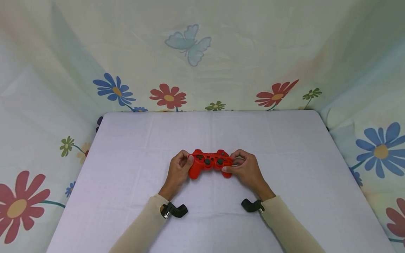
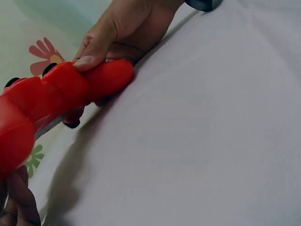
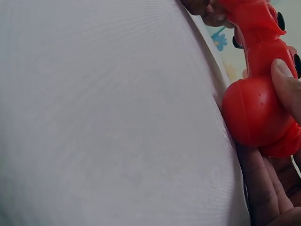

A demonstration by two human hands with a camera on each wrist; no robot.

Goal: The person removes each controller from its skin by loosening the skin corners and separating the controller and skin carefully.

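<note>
A red game controller (image 1: 210, 156) with dark thumbsticks is held between both hands over the middle of the white table. My left hand (image 1: 179, 170) pinches its left side, thumb on the upper edge. On the other side my right hand (image 1: 250, 170) grips the right handle, with the thumb on top and fingers beneath. In the left wrist view the controller (image 2: 61, 92) is seen edge-on, with the right hand (image 2: 129, 28) on its far end. The right wrist view shows the rounded handle (image 3: 256, 113) close up, the fingers under it.
The table (image 1: 133, 140) is covered with a white cloth. Behind it and at both sides hangs a pale curtain (image 1: 234, 52) printed with flowers and a butterfly. Each wrist wears a black camera mount (image 1: 177, 211) over a beige sleeve (image 1: 139, 225).
</note>
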